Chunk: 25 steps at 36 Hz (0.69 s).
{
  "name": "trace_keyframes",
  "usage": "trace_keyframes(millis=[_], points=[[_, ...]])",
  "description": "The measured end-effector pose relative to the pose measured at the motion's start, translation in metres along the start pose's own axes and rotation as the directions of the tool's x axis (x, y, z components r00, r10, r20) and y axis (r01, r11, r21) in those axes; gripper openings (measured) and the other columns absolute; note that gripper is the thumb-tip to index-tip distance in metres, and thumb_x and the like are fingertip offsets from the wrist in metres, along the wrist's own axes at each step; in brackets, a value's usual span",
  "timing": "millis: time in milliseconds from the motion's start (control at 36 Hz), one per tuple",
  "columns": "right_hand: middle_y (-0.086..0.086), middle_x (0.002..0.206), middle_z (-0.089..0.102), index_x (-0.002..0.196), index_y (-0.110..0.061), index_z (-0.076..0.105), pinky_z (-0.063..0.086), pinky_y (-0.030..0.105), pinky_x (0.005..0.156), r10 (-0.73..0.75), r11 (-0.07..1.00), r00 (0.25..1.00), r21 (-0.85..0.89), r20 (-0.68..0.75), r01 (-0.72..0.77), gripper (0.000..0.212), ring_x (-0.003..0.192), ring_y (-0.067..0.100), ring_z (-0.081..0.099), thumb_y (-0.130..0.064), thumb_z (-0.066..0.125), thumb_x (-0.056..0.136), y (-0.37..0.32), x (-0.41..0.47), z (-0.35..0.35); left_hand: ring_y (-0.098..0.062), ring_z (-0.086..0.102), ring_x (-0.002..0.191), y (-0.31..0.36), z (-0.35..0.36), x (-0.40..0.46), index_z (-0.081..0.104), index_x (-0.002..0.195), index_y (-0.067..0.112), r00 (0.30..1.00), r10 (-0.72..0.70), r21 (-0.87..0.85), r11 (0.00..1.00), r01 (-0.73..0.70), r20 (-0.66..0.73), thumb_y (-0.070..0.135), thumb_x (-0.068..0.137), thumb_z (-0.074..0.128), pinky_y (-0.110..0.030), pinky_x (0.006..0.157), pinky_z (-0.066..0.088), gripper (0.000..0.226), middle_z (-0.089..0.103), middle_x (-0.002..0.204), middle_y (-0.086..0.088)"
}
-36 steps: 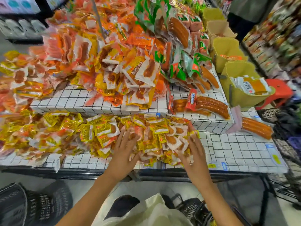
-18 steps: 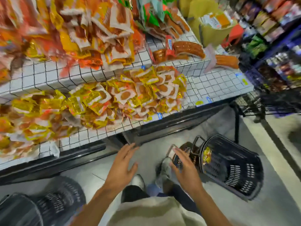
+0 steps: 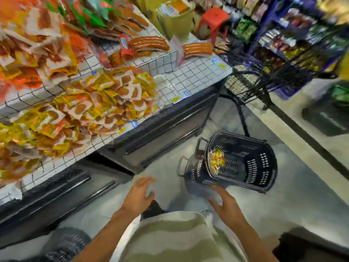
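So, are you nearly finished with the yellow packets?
Done: a heap of yellow packets lies on the shelf. In hand: nothing, left hand and right hand are open, near the black basket on the floor. Left: probably the few packets in that basket.

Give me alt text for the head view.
The left hand and right hand, both open and empty, reach down toward a dark shopping basket on the floor holding a few yellow packets. Beside it, a white gridded display shelf is heaped with yellow and orange sausage packets.
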State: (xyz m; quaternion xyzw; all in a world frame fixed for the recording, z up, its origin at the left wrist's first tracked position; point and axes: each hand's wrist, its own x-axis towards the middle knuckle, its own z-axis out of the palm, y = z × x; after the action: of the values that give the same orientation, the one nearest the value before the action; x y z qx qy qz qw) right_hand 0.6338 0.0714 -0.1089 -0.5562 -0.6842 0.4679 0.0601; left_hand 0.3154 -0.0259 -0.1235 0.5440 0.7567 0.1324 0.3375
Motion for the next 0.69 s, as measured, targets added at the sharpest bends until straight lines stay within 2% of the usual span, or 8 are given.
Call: trace_keyframes(millis=[56, 167, 250, 361, 444, 500, 583, 694], points=[[-0.001, 0.130, 0.057, 0.133, -0.015, 0.056, 0.030, -0.006, 0.091, 0.041, 0.998, 0.998, 0.041, -0.037, -0.039, 0.043, 0.121, 0.018, 0.055, -0.006, 0.070, 0.093, 0.028, -0.008, -0.023, -0.022, 0.046, 0.136, 0.025, 0.018, 0.010, 0.058, 0.137, 0.014, 0.999, 0.006, 0.034, 0.999, -0.008, 0.049, 0.018, 0.095, 0.065, -0.023, 0.116, 0.024, 0.043, 0.054, 0.143, -0.004], [0.005, 0.143, 0.057, 0.143, -0.010, 0.054, 0.036, 0.021, 0.107, 0.110, 0.994, 0.991, 0.018, -0.071, -0.109, 0.049, 0.132, 0.025, 0.054, -0.022, 0.068, 0.097, 0.086, -0.016, -0.062, -0.026, 0.050, 0.133, 0.080, 0.056, 0.035, 0.059, 0.135, 0.008, 0.987, 0.075, 0.080, 0.993, -0.086, 0.141, 0.012, 0.091, 0.069, -0.028, 0.115, 0.030, 0.045, 0.057, 0.140, -0.010], [0.003, 0.144, 0.056, 0.143, -0.013, 0.054, 0.030, 0.013, 0.102, 0.202, 0.979, 0.975, 0.054, -0.096, -0.197, 0.050, 0.130, 0.020, 0.054, -0.026, 0.068, 0.097, 0.125, -0.025, -0.086, -0.022, 0.042, 0.139, 0.120, 0.081, 0.049, 0.054, 0.141, 0.013, 0.971, 0.110, 0.111, 0.985, -0.135, 0.212, 0.017, 0.094, 0.064, -0.027, 0.118, 0.026, 0.048, 0.051, 0.146, -0.005], [-0.007, 0.127, 0.057, 0.129, -0.033, 0.053, 0.021, -0.011, 0.088, 0.241, 0.968, 0.963, 0.099, -0.120, -0.230, 0.045, 0.113, 0.010, 0.051, -0.016, 0.073, 0.093, 0.155, -0.032, -0.113, -0.017, 0.032, 0.145, 0.159, 0.103, 0.066, 0.046, 0.147, 0.021, 0.948, 0.122, 0.127, 0.978, -0.166, 0.295, 0.027, 0.098, 0.059, -0.031, 0.119, 0.029, 0.052, 0.042, 0.153, 0.001], [-0.001, 0.128, 0.063, 0.131, -0.025, 0.059, 0.022, -0.012, 0.085, 0.297, 0.953, 0.950, 0.098, -0.094, -0.288, 0.042, 0.112, 0.011, 0.053, -0.015, 0.073, 0.093, 0.174, -0.032, -0.125, -0.018, 0.035, 0.143, 0.179, 0.113, 0.084, 0.048, 0.145, 0.021, 0.925, 0.139, 0.127, 0.973, -0.195, 0.353, 0.028, 0.097, 0.060, -0.030, 0.118, 0.029, 0.050, 0.042, 0.152, 0.000], [0.001, 0.136, 0.060, 0.136, -0.022, 0.057, 0.025, -0.006, 0.091, 0.355, 0.933, 0.932, 0.099, -0.078, -0.347, 0.042, 0.120, 0.013, 0.055, -0.023, 0.070, 0.096, 0.182, -0.028, -0.131, -0.021, 0.039, 0.140, 0.188, 0.117, 0.098, 0.049, 0.144, 0.019, 0.915, 0.152, 0.127, 0.969, -0.213, 0.375, 0.025, 0.097, 0.061, -0.027, 0.118, 0.027, 0.049, 0.045, 0.150, -0.004], [0.004, 0.149, 0.053, 0.146, -0.014, 0.050, 0.029, 0.012, 0.100, 0.428, 0.902, 0.902, 0.087, -0.059, -0.422, 0.053, 0.134, 0.022, 0.052, -0.031, 0.066, 0.098, 0.187, -0.018, -0.134, -0.021, 0.041, 0.138, 0.194, 0.121, 0.124, 0.051, 0.143, 0.018, 0.893, 0.195, 0.127, 0.956, -0.266, 0.406, 0.022, 0.097, 0.061, -0.019, 0.114, 0.022, 0.047, 0.048, 0.147, -0.003], [0.008, 0.153, 0.048, 0.149, -0.011, 0.046, 0.032, 0.024, 0.111, 0.499, 0.865, 0.866, 0.068, -0.031, -0.497, 0.056, 0.139, 0.025, 0.048, -0.029, 0.063, 0.100, 0.183, 0.004, -0.136, -0.021, 0.042, 0.138, 0.194, 0.126, 0.164, 0.051, 0.143, 0.018, 0.864, 0.212, 0.140, 0.942, -0.305, 0.458, 0.023, 0.098, 0.058, -0.028, 0.116, 0.027, 0.046, 0.049, 0.147, -0.002]])
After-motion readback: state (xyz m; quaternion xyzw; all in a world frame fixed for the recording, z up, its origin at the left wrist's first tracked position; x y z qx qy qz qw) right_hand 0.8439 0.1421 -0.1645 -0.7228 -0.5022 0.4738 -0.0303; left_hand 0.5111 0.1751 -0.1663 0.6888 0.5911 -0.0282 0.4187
